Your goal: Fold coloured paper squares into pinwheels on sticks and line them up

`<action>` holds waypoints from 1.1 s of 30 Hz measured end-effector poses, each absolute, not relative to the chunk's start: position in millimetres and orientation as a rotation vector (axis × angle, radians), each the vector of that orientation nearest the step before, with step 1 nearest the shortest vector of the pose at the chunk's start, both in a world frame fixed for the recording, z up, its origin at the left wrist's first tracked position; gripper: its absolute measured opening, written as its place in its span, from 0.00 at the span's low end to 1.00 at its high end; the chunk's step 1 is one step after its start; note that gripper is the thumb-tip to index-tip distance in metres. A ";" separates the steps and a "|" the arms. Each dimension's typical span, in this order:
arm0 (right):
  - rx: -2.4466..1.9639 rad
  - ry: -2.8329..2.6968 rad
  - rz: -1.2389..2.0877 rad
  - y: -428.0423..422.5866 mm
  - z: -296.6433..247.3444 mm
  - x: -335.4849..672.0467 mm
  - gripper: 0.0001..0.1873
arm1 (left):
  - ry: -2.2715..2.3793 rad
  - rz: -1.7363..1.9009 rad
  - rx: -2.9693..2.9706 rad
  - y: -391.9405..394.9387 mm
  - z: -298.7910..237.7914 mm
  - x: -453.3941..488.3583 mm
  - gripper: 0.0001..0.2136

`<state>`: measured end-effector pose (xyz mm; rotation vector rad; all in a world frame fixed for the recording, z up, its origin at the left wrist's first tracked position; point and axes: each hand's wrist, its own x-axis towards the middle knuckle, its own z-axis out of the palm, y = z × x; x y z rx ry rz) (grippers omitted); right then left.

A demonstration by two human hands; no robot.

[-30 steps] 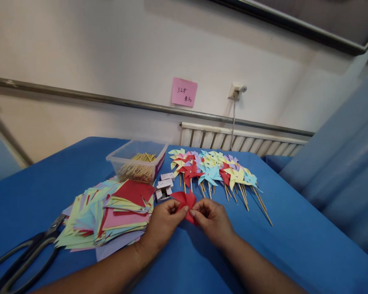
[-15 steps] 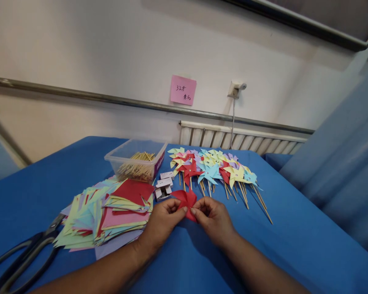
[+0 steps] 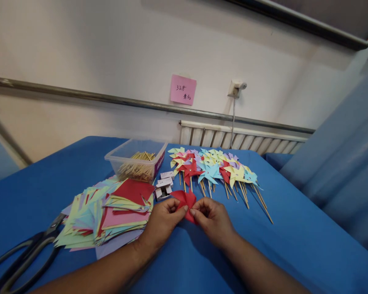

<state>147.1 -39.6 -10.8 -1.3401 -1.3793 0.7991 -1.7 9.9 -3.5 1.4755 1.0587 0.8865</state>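
A red paper pinwheel (image 3: 188, 199) is held between my two hands above the blue table cover, its folded blades fanned out. My left hand (image 3: 164, 216) pinches it from the left, thumb near the centre. From the right, my right hand (image 3: 213, 216) grips it with thumb and forefinger close to the middle. Fingers cover part of the centre, so whether a pin is there cannot be made out. Just beyond lie small white boxes (image 3: 164, 183), one of them open. Left of my hands is a messy stack of coloured paper squares (image 3: 125, 216).
Finished pinwheels on sticks (image 3: 209, 172) lie in rows at the back right. A clear plastic box (image 3: 110, 157) of wooden sticks (image 3: 138, 167) stands behind the paper. Large scissors (image 3: 33, 249) rest at the left. A radiator (image 3: 214, 136) runs along the wall.
Both hands keep their pinch on the red pinwheel, with only a very slight shift of the fingers and lower blade. Everything else stays in place.
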 end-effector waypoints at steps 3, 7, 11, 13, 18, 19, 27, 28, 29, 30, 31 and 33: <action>-1.331 -1.371 0.801 -40.7 -9.5 146.2 0.04 | 1.055 0.902 1.498 9.4 -3.1 -2.2 0.11; -1.324 -1.353 0.786 -40.6 -8.6 145.3 0.04 | 1.054 0.921 1.533 7.8 -2.3 -2.6 0.11; -1.318 -1.339 0.803 -40.8 -8.6 144.9 0.05 | 1.062 0.940 1.551 6.4 -0.4 -2.3 0.10; -1.317 -1.336 0.804 -41.5 -7.9 144.7 0.05 | 1.074 0.954 1.565 6.0 0.0 -2.3 0.10; -1.318 -1.326 0.794 -42.7 -4.8 143.6 0.05 | 1.094 0.952 1.629 4.8 -0.1 -3.1 0.10; -1.319 -1.324 0.788 -42.8 -4.4 143.4 0.05 | 1.099 0.957 1.638 4.2 0.2 -3.2 0.09; -1.310 -1.283 0.823 -43.1 -3.8 142.3 0.06 | 1.083 0.984 1.630 2.2 0.0 -2.9 0.08; -1.307 -1.272 0.842 -42.9 -3.7 142.2 0.06 | 1.079 0.984 1.624 2.5 -0.3 -2.8 0.08; -1.306 -1.264 0.855 -42.7 -3.6 142.1 0.06 | 1.080 0.987 1.616 2.7 -0.4 -2.7 0.09; -1.306 -1.258 0.863 -42.6 -3.4 142.0 0.06 | 1.084 0.990 1.609 2.9 -0.2 -2.5 0.09; -1.306 -1.255 0.864 -42.4 -3.2 141.8 0.06 | 1.090 0.992 1.603 2.9 0.3 -2.4 0.09; -1.301 -1.250 0.867 -42.3 -2.8 141.4 0.06 | 1.093 0.994 1.599 2.4 2.0 -2.1 0.09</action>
